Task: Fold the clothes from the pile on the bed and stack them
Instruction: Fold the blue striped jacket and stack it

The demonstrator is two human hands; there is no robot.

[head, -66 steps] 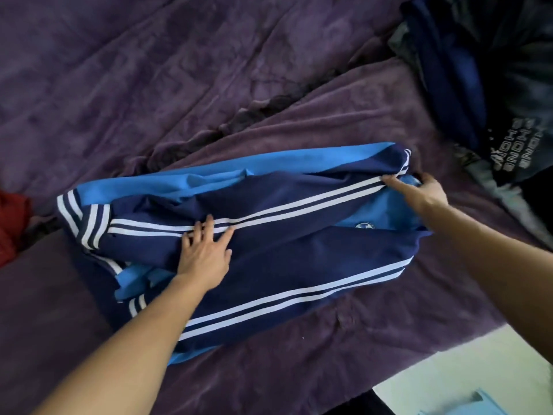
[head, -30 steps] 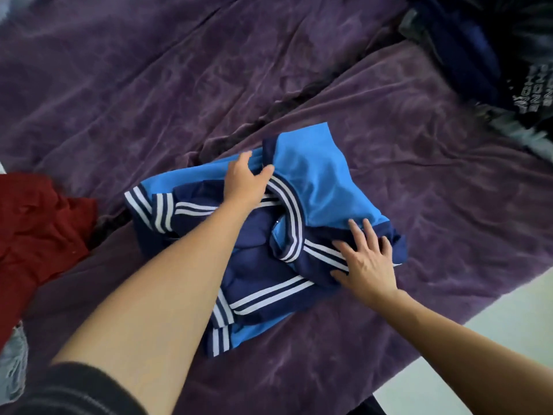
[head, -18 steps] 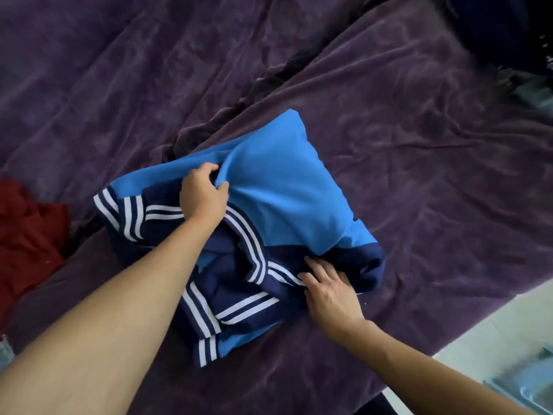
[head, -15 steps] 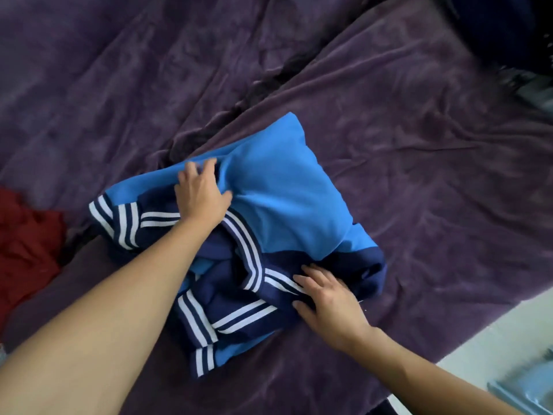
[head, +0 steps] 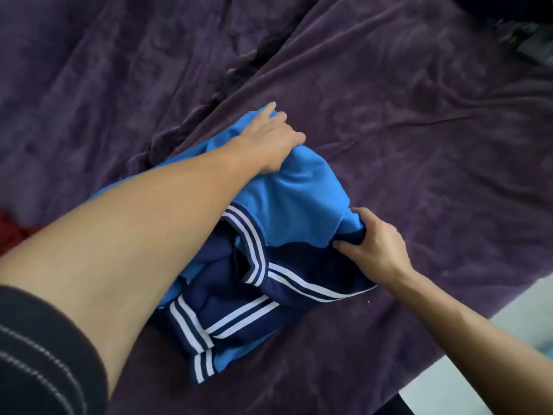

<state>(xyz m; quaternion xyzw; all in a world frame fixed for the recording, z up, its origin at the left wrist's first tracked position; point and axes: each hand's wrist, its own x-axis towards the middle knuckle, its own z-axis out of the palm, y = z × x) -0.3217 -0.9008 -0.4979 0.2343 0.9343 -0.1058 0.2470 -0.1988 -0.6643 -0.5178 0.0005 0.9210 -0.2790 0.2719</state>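
Note:
A blue and navy jacket (head: pixel 287 211) with white stripes lies folded into a compact bundle in the middle of the purple bed cover (head: pixel 419 121). My left hand (head: pixel 270 139) lies over the far top corner of the light-blue panel, fingers curled into the cloth. My right hand (head: pixel 371 244) pinches the navy edge at the bundle's right side. My left forearm covers the bundle's left part.
A red garment (head: pixel 9 232) shows at the left edge. Dark clothes of the pile (head: pixel 526 40) lie at the top right corner. The bed's edge runs along the lower right, with pale floor (head: pixel 490 363) beyond it.
My left hand slid from the bundle's left side up to its far corner. My right hand moved from the front edge to the right side and gripped the navy edge.

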